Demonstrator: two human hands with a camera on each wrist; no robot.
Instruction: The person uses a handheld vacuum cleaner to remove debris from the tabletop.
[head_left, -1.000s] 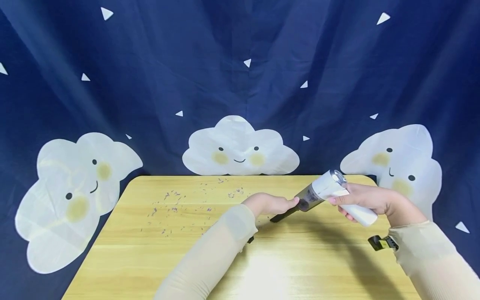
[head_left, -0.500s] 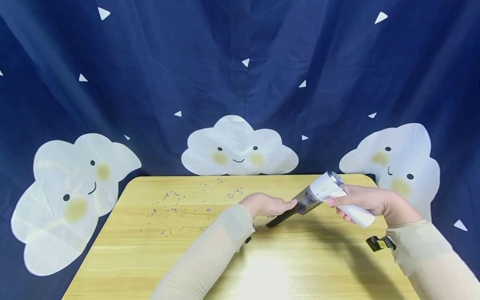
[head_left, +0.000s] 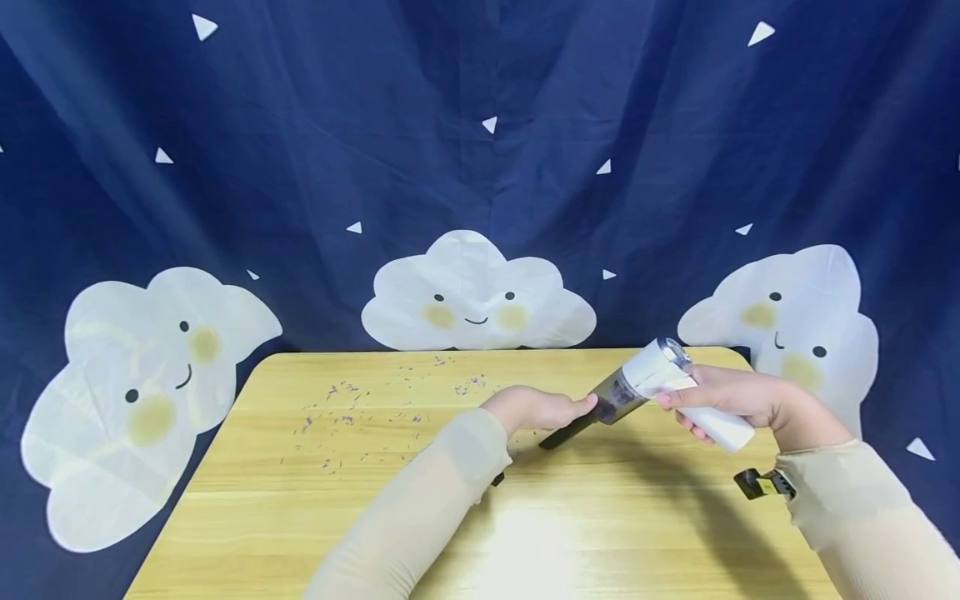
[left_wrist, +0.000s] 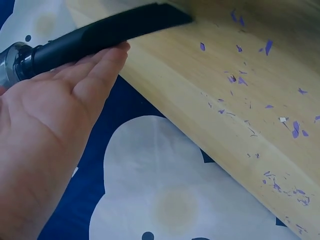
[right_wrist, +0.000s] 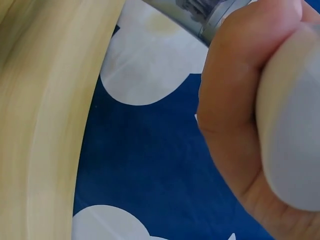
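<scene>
A white cordless handheld vacuum (head_left: 651, 372) slants over the right half of the wooden table. My right hand (head_left: 738, 392) grips its white handle, with fingers curled round it in the right wrist view. Lower down, the grey see-through dust bin (head_left: 615, 395) holds dark matter. A black crevice nozzle (left_wrist: 100, 37) runs from it down toward the table. My left hand (left_wrist: 55, 105) touches the nozzle from beside it with fairly straight fingers, and its thumb lies at the bin. Purple paper scraps (head_left: 347, 418) are scattered over the table's left and middle.
The light wooden table (head_left: 247, 533) has a rounded far edge close to a dark blue curtain (head_left: 480, 167) with cloud prints. A small black device (head_left: 763, 485) sits at the right sleeve's cuff.
Both hands and the vacuum shift slightly toward the person, then back again. The nozzle tip ends almost where it was. The scraps in view look the same.
</scene>
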